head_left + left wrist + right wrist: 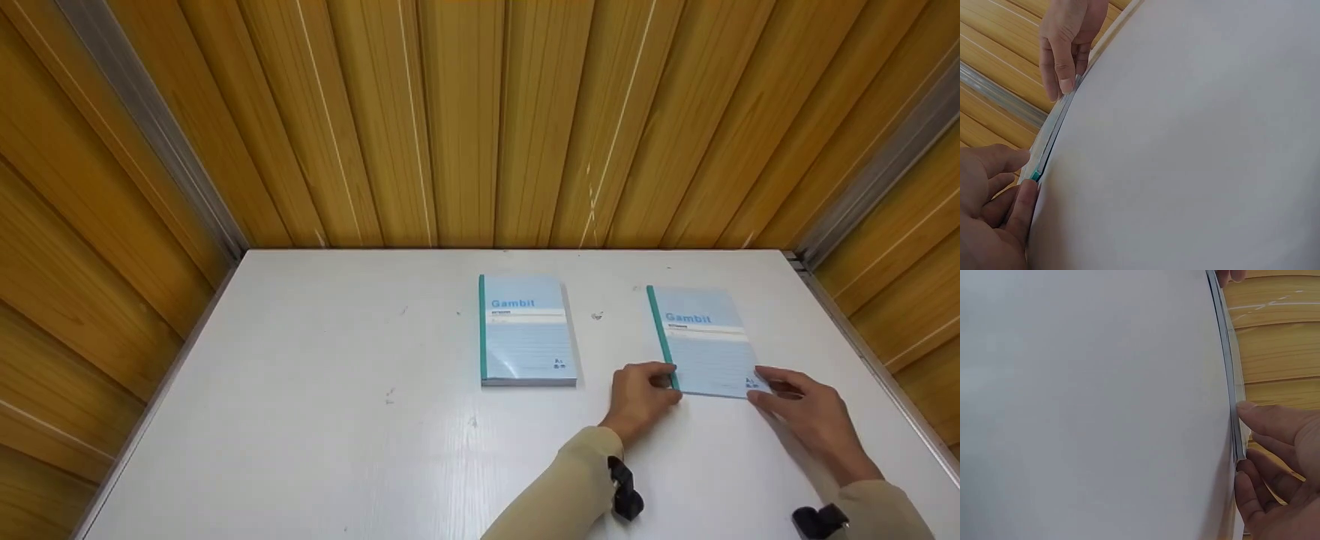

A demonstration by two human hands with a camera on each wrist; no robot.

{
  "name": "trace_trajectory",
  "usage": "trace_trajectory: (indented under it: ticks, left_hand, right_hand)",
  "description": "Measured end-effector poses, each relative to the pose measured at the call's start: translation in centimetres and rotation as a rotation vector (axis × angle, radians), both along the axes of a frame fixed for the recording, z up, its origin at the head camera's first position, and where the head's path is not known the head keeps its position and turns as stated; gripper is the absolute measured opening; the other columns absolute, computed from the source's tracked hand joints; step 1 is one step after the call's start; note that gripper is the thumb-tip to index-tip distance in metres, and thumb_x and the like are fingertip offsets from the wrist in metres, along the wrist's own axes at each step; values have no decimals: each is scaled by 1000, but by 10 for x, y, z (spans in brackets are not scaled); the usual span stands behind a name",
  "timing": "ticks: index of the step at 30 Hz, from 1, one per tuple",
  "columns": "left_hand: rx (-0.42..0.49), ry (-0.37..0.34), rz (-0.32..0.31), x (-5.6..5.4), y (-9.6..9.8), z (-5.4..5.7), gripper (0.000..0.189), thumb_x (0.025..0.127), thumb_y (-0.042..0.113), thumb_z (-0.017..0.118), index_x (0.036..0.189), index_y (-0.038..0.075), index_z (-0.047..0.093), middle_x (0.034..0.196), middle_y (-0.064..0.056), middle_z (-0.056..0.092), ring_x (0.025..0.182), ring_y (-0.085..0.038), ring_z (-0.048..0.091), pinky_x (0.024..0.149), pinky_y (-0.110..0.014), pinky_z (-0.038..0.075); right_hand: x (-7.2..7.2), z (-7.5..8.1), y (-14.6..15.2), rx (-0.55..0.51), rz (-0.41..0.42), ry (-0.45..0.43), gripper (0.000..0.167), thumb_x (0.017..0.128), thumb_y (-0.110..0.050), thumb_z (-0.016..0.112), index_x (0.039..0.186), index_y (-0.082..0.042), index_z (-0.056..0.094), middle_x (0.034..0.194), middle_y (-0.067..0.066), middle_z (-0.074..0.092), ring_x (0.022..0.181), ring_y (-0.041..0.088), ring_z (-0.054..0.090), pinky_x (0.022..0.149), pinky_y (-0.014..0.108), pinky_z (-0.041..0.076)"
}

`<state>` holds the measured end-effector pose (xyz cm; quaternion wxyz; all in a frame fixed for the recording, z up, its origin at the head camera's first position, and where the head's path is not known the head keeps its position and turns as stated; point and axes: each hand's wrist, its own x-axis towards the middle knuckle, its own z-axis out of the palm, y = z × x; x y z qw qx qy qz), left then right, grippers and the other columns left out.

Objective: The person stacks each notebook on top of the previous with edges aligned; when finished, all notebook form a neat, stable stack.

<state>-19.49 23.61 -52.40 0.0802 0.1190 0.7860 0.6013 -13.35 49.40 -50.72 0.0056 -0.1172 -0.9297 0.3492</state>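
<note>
A light-blue notebook [709, 345] with a green spine and "Gambit" on its cover lies on the right half of the white table [315, 420]. At its near left corner, my left hand [640, 397] holds it, fingers at the spine and thumb at the near edge. My right hand [814, 409] grips the near right corner between thumb and fingers. The left wrist view shows the notebook's thin edge [1055, 129] low over the table, between both hands. In the right wrist view, my right hand [1286, 461] has its fingers around the corner.
Left of the held notebook lies a thicker pile with the same "Gambit" cover [525, 337], spine to the left. Yellow wood-patterned panels [465, 127] stand behind the table and along both sides. Black wrist mounts [624, 491] sit on both sleeves.
</note>
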Motion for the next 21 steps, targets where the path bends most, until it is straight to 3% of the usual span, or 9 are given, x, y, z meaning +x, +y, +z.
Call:
trace_trajectory:
  ticks: [3,7,9,11,15,17,21]
  left_hand:
    - [9,-13,13,0,1,1,34,83,-3,88,115,9,83,90,8,75,79,2,60,74,-14,52]
    - [48,-33,5,3,1,2,33,84,1,89,115,11,83,97,9,76,85,2,64,79,-14,53]
    - [87,-43,2,4,0,2,32,85,1,88,115,11,83,101,9,78,90,1,67,82,-15,54]
    - [139,-72,20,5,-1,1,32,85,0,87,114,11,83,104,8,78,93,0,69,82,-15,55]
    - [249,-149,120,6,-2,1,29,84,-4,86,109,11,82,101,5,79,90,-2,72,79,-18,57]
    - [286,-175,176,5,-2,2,29,84,-5,86,106,12,82,98,5,78,87,-2,71,78,-19,58]
    - [317,-212,235,5,-2,6,28,83,-4,87,102,15,81,92,8,75,83,-4,69,77,-22,59]
  right_hand:
    - [-1,0,-1,-5,-6,6,68,100,-36,77,149,6,54,144,36,56,129,52,56,79,14,42]
    - [0,1,1,-28,-11,-12,68,102,-39,75,150,5,55,145,34,56,129,48,56,77,10,43]
    - [1,2,2,-32,-18,-18,69,101,-41,74,149,4,56,145,33,57,123,39,61,75,11,45]
    - [1,3,2,-38,-17,-25,69,101,-43,74,149,4,56,144,32,58,113,21,63,74,14,46]
    - [2,3,1,-56,-11,-41,71,101,-47,73,150,2,56,144,30,59,99,-8,54,73,18,47]
    - [2,3,0,-76,-17,-63,74,101,-51,72,151,1,55,147,28,58,103,-3,56,75,20,48]
    - [1,3,-4,-123,-29,-104,77,101,-56,68,154,-2,53,151,27,55,128,30,56,81,25,47]
